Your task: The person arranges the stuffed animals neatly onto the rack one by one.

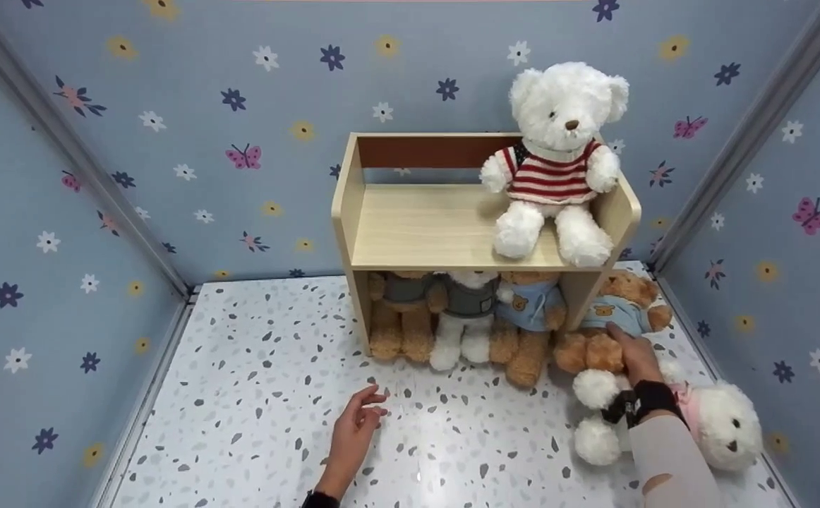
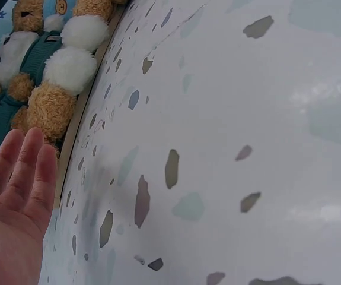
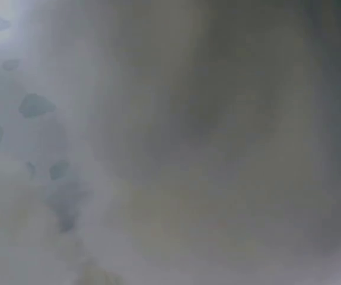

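Note:
My right hand (image 1: 637,355) grips a brown teddy bear (image 1: 622,303) in a light blue top, with part of the fingers hidden. This bear lies tilted against the shelf's right outer side. Under my right forearm a white teddy bear (image 1: 724,427) with a pink collar lies on its side on the floor. Blurred pale fur (image 3: 217,148) fills most of the right wrist view. My left hand (image 1: 356,427) hovers over the speckled floor in front of the shelf, fingers relaxed and holding nothing. In the left wrist view its palm (image 2: 10,237) faces the camera.
A small wooden shelf (image 1: 424,226) stands against the flowered back wall. On its upper board sits a white bear (image 1: 569,106) in a red-striped sweater. Three dressed bears fill the lower space, including a white one (image 1: 468,296) in the middle. Wall panels rise on both sides.

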Demonstrator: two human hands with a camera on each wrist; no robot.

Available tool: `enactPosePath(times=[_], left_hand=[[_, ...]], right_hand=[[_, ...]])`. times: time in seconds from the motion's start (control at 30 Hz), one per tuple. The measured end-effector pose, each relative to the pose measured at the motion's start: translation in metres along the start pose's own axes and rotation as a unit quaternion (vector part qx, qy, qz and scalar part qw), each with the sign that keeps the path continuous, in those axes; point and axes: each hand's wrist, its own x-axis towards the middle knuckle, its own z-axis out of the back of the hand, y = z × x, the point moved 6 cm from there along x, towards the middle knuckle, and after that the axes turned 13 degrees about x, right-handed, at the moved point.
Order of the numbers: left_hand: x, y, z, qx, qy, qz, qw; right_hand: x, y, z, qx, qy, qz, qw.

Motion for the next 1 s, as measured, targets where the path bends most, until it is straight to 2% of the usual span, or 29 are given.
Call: enactPosePath(times=[0.1,0.3,0.47,0.63,0.83,1.0], left_hand=[[-0.002,-0.003,0.0,0.002,-0.002,0.002,1.0],[0.005,0.013,-0.004,0.019,0.0,-0.001,0.9998],[0.006,0.014,-0.005,0.023,0.003,-0.008,0.9997],[0.006,0.016,-0.005,0.016,0.005,-0.012,0.9998],[0.005,0.015,-0.009,-0.004,0.018,-0.022,0.9996],[0.006,0.015,-0.012,-0.002,0.023,-0.021,0.9995]], right_hand=[[0.0,-0.001,0.0,0.041,0.005,-0.003,0.9992],[-0.004,-0.003,0.001,0.094,-0.002,-0.011,0.9955],[-0.009,-0.002,0.001,0.118,-0.034,0.001,0.9924],[-0.01,0.003,0.006,0.12,-0.077,0.002,0.9898],[-0.014,0.02,0.017,0.181,-0.117,0.012,0.9765],[-0.022,0.038,0.026,0.217,-0.151,0.045,0.9635]])
